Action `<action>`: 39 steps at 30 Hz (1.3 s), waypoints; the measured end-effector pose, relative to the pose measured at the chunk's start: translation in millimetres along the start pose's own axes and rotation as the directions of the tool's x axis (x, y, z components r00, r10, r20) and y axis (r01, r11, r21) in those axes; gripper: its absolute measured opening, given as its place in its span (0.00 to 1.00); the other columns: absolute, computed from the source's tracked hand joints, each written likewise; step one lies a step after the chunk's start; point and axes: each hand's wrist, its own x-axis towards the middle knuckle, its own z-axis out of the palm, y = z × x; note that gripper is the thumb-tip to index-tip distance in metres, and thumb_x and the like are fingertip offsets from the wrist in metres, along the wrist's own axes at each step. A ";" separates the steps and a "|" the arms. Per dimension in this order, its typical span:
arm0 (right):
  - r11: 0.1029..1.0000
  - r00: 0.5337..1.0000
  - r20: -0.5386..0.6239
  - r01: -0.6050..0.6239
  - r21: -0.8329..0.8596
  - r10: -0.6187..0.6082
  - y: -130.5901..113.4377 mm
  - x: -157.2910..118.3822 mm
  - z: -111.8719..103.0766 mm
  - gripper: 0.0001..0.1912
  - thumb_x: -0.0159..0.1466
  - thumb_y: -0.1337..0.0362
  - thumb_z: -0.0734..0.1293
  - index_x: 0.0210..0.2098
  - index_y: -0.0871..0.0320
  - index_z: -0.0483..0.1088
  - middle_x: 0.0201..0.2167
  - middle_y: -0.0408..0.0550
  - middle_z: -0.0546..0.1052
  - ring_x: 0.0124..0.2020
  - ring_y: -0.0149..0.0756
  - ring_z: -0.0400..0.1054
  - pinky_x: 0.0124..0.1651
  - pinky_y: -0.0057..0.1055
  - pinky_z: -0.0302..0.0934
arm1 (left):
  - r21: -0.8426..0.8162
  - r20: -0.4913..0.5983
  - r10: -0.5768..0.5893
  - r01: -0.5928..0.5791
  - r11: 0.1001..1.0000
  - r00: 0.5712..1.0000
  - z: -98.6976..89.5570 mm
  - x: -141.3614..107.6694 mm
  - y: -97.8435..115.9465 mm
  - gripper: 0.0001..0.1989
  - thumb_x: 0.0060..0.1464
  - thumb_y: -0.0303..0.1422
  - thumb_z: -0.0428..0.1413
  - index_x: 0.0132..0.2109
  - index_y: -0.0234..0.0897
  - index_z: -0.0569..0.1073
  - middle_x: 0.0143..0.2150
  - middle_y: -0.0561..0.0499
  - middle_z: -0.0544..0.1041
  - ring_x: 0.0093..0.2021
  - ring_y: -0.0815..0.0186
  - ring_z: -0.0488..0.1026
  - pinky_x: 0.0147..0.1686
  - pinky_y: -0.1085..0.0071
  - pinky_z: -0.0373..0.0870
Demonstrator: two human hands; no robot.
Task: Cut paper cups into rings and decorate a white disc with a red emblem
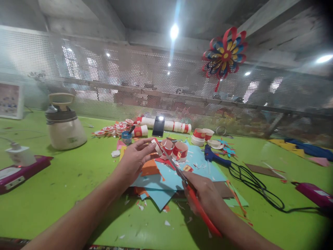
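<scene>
Between its fingertips my left hand (139, 156) pinches a small white and red paper piece (156, 147). My right hand (204, 189) is closed on the red handles of a pair of scissors (196, 205), whose blades point up and left to the paper piece. Just beyond the blades, two red and white cut paper cup pieces (180, 151) stand side by side. Under them lie light blue paper sheets (148, 180), with an orange piece (150, 168) on top and small scraps scattered about.
A blue glue gun (217, 158) with a black cable lies right of the paper. Stacked cups (173, 125), a phone (158, 126) and a blue jar (126, 138) stand behind. A kettle (65, 126) and a power strip (23, 173) are left.
</scene>
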 end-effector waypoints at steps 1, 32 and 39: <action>1.000 1.000 0.001 0.000 -0.005 0.000 -1.1 0.1 -0.4 0.09 0.59 0.75 0.58 0.32 0.58 0.67 0.23 0.42 0.69 0.24 0.32 0.59 0.29 0.27 0.51 | -0.002 0.000 -0.002 0.002 1.000 1.000 0.3 0.0 0.0 0.14 0.47 0.30 0.66 0.41 0.30 0.75 0.36 0.42 0.81 0.38 0.58 0.79 0.41 0.61 0.75; 0.996 0.999 0.034 -0.028 -0.079 0.031 -1.4 -0.6 -0.7 0.09 0.58 0.76 0.58 0.29 0.58 0.64 0.21 0.41 0.67 0.23 0.31 0.58 0.27 0.26 0.48 | 0.007 -0.029 -0.051 0.051 0.999 0.998 3.6 -2.6 0.6 0.15 0.44 0.30 0.67 0.41 0.30 0.76 0.37 0.41 0.82 0.38 0.59 0.78 0.42 0.62 0.72; 0.994 0.998 0.041 -0.045 -0.101 0.049 2.0 -1.5 1.0 0.08 0.59 0.75 0.57 0.29 0.59 0.64 0.22 0.43 0.69 0.23 0.32 0.59 0.28 0.27 0.50 | -0.024 -0.044 -0.067 0.066 0.998 0.997 1.8 -2.3 1.3 0.15 0.44 0.28 0.67 0.41 0.31 0.76 0.34 0.45 0.81 0.35 0.60 0.79 0.42 0.60 0.74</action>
